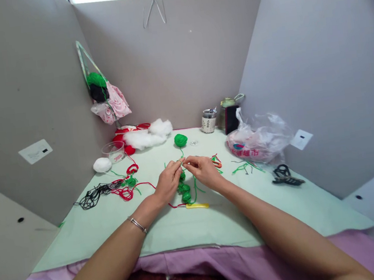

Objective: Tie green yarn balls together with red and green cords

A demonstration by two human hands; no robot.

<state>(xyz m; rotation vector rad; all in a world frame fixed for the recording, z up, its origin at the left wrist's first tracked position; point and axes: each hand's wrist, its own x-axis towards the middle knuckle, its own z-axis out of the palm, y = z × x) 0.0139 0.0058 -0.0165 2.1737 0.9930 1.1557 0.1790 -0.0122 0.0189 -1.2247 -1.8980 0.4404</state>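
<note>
Above the middle of the table, my left hand and my right hand meet with fingertips pinched together. Green yarn runs into their grip from a green yarn ball just behind them; the fine detail between the fingertips is too small to make out. Rounded green crocheted pieces hang or lie below my fingers, partly covered by my left hand. A crochet hook with a yellow handle lies nearer to me, beside the end of a red strand.
Left are tangled black yarn, red yarn, a white ball, a clear tub and white stuffing. Right are yarn scraps, a black hair claw, a plastic bag and a can. Grey panels enclose the table.
</note>
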